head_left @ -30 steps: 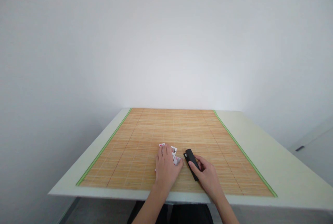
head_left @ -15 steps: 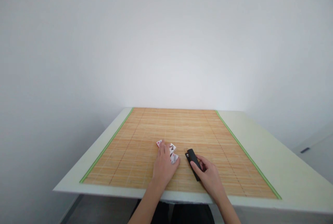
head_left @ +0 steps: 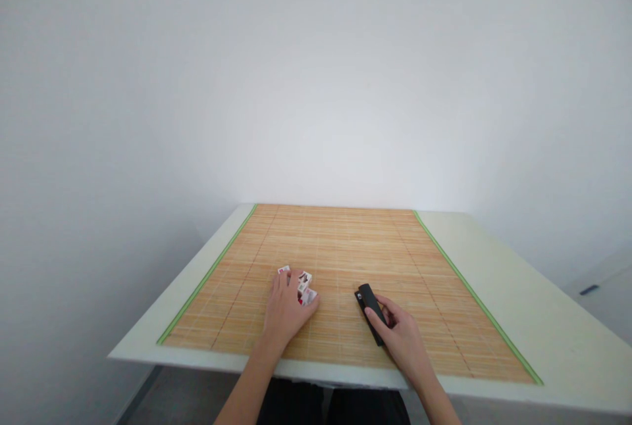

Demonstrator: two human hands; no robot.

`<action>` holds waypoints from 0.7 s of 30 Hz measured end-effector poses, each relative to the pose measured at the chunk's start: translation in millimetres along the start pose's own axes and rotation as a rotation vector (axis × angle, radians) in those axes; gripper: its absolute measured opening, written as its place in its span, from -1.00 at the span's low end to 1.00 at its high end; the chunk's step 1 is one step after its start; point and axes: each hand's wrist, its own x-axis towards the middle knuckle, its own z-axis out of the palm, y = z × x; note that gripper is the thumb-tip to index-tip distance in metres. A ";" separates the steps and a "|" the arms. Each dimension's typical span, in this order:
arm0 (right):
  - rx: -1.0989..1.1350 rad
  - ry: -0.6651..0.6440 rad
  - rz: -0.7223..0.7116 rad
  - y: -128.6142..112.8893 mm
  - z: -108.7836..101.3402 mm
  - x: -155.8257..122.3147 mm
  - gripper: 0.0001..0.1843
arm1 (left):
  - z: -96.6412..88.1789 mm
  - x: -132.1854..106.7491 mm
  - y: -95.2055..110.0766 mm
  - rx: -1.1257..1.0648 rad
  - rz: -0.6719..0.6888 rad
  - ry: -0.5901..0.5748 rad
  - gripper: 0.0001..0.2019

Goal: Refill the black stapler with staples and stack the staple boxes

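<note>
Several small white boxes (head_left: 305, 280) with red and dark print lie together on the bamboo mat (head_left: 340, 241), left of the middle. My left hand (head_left: 286, 310) curls over them from above, thumb at their right side and fingers around the far side, so part of the group is hidden. To the right, a black stapler (head_left: 373, 306) lies at a slant on the mat, its far end pointing up and left. My right hand (head_left: 401, 336) grips it from the right, with the thumb on top and the fingers along its far right side.
The mat has green side edges and covers most of a white table (head_left: 498, 260). A white wall (head_left: 326, 83) stands behind the table. The table's front edge runs just below my hands, above my legs.
My left hand has slid to the left across the mat, and the small boxes have moved with it. My right hand stays on the stapler. The view has shifted slightly.
</note>
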 end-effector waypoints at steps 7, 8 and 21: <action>0.015 0.020 0.004 0.0 0.5 -0.2 -0.41 | -0.8 -0.8 -31.1 0.001 -0.064 0.015 -0.45; 0.015 0.021 0.006 0.2 0.5 -0.3 -0.41 | 0.9 -1.3 -33.9 0.005 -0.073 0.004 -0.44; 0.021 0.037 0.004 2.0 1.0 1.1 -0.36 | -8.1 5.8 -45.0 -0.003 -0.138 0.006 -0.52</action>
